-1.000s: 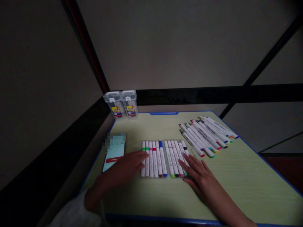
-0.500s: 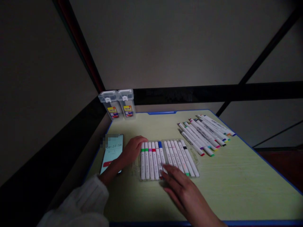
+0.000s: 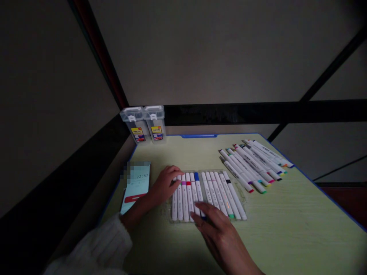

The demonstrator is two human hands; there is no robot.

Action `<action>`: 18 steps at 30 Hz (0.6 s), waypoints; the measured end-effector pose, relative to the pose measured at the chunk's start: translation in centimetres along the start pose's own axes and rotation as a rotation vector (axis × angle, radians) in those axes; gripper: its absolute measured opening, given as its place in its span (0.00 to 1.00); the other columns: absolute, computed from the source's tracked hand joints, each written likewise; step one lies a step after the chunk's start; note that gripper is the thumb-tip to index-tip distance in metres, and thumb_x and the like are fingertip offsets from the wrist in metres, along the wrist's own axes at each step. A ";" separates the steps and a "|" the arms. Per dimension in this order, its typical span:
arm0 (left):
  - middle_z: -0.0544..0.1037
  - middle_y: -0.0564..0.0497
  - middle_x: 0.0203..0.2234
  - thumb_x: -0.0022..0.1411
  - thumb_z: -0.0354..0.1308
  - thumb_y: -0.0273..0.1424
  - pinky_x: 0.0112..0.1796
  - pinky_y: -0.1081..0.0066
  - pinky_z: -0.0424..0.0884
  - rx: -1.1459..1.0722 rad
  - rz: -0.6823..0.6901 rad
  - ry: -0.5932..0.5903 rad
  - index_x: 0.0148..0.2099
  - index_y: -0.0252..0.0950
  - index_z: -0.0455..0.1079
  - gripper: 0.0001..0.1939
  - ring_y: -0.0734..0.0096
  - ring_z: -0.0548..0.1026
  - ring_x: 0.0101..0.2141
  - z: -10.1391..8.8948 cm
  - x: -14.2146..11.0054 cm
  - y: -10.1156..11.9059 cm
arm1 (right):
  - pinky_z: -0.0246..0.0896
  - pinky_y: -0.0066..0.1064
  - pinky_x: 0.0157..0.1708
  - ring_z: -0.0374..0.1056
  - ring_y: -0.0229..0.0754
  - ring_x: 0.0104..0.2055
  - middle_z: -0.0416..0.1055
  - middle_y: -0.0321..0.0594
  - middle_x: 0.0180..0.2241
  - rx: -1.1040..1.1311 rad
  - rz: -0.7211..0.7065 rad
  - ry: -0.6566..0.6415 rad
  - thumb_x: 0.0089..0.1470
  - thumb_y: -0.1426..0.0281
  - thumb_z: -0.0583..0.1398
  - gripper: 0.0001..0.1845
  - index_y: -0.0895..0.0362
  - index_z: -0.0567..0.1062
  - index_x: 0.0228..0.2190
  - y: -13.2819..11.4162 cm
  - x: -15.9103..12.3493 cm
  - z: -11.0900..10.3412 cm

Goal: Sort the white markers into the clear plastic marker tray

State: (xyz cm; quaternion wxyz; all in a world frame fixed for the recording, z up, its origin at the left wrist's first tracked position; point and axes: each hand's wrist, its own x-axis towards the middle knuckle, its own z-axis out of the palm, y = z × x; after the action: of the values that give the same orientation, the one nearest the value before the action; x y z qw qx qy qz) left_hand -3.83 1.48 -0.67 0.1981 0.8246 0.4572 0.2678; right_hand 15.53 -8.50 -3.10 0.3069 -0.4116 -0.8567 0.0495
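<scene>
White markers with coloured bands (image 3: 183, 200) lie side by side in a clear plastic tray (image 3: 244, 194), which holds them in two groups. My left hand (image 3: 166, 185) is at the left group's far end, its fingertips over the caps and its thumb apart from the fingers. It hides the green bands of the leftmost markers. Over the near end of the blue-capped marker (image 3: 197, 185) is my right hand (image 3: 219, 225), with fingers apart and fingertips touching or just above the markers. A marker with a black band (image 3: 228, 181) lies at the tray's right side.
Several loose markers (image 3: 252, 164) lie in a slanted pile at the right of the table (image 3: 301, 221). A phone (image 3: 136, 191) showing a timer lies by my left forearm. Two clear lidded boxes (image 3: 139, 130) stand at the back left corner, against the wall.
My left hand's fingers have moved right over the leftmost caps, covering the green bands. My right hand has shifted slightly toward the markers' near ends. The camera view has moved slightly.
</scene>
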 end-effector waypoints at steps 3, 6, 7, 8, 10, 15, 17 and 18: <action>0.68 0.48 0.37 0.53 0.52 0.25 0.44 0.63 0.62 0.041 0.017 -0.016 0.43 0.35 0.67 0.13 0.65 0.65 0.41 0.0 -0.1 0.1 | 0.65 0.41 0.41 0.63 0.46 0.47 0.67 0.45 0.45 -0.007 -0.005 -0.006 0.51 0.76 0.52 0.17 0.54 0.71 0.42 0.1 -0.1 0.1; 0.68 0.48 0.38 0.53 0.52 0.26 0.44 0.63 0.61 0.042 0.014 -0.028 0.44 0.36 0.66 0.14 0.64 0.64 0.42 -0.1 -0.2 0.1 | 0.65 0.40 0.40 0.63 0.45 0.46 0.67 0.44 0.45 -0.019 -0.008 -0.022 0.52 0.77 0.51 0.18 0.53 0.70 0.43 0.1 0.0 -0.1; 0.68 0.48 0.38 0.54 0.51 0.25 0.45 0.63 0.61 0.035 0.011 -0.030 0.44 0.36 0.66 0.14 0.65 0.64 0.42 -0.1 -0.2 0.2 | 0.66 0.40 0.39 0.63 0.46 0.46 0.67 0.45 0.45 -0.024 -0.012 -0.027 0.51 0.77 0.51 0.18 0.53 0.70 0.43 0.1 0.0 -0.2; 0.68 0.48 0.38 0.54 0.50 0.25 0.45 0.63 0.61 0.027 0.005 -0.028 0.44 0.36 0.66 0.13 0.65 0.64 0.42 -0.1 -0.2 0.2 | 0.66 0.40 0.39 0.63 0.46 0.46 0.67 0.45 0.45 -0.029 -0.017 -0.029 0.51 0.77 0.51 0.18 0.54 0.70 0.43 0.1 0.1 -0.2; 0.68 0.47 0.38 0.55 0.46 0.23 0.45 0.63 0.60 0.016 -0.012 -0.020 0.43 0.35 0.65 0.13 0.65 0.64 0.42 0.1 -0.1 0.3 | 0.66 0.40 0.39 0.63 0.47 0.46 0.67 0.46 0.45 -0.038 -0.024 -0.032 0.51 0.77 0.51 0.17 0.54 0.71 0.43 0.1 0.2 -0.4; 0.69 0.47 0.38 0.56 0.43 0.22 0.45 0.62 0.60 0.014 -0.074 0.018 0.42 0.34 0.64 0.14 0.64 0.64 0.42 0.5 0.0 0.5 | 0.66 0.40 0.39 0.63 0.47 0.45 0.67 0.45 0.44 -0.034 -0.014 -0.038 0.51 0.75 0.52 0.16 0.54 0.71 0.42 -0.1 0.4 -0.7; 0.69 0.47 0.37 0.56 0.42 0.22 0.45 0.62 0.60 -0.015 -0.095 0.029 0.42 0.35 0.64 0.13 0.65 0.64 0.42 0.6 0.0 0.4 | 0.65 0.40 0.39 0.63 0.47 0.45 0.67 0.46 0.44 -0.019 -0.013 -0.031 0.51 0.75 0.52 0.16 0.55 0.72 0.41 -0.2 0.5 -0.7; 0.69 0.47 0.37 0.56 0.42 0.22 0.45 0.62 0.60 -0.030 -0.103 0.032 0.41 0.34 0.64 0.13 0.65 0.64 0.42 0.7 0.0 0.4 | 0.65 0.39 0.39 0.63 0.47 0.45 0.67 0.46 0.44 -0.016 -0.013 -0.028 0.51 0.75 0.52 0.16 0.55 0.72 0.41 -0.2 0.5 -0.7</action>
State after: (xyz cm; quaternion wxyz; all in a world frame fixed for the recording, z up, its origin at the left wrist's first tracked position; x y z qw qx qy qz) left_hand -3.18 1.27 -0.98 0.2167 0.7926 0.4979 0.2773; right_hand 15.61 -8.39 -2.21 0.2922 -0.4078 -0.8638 0.0465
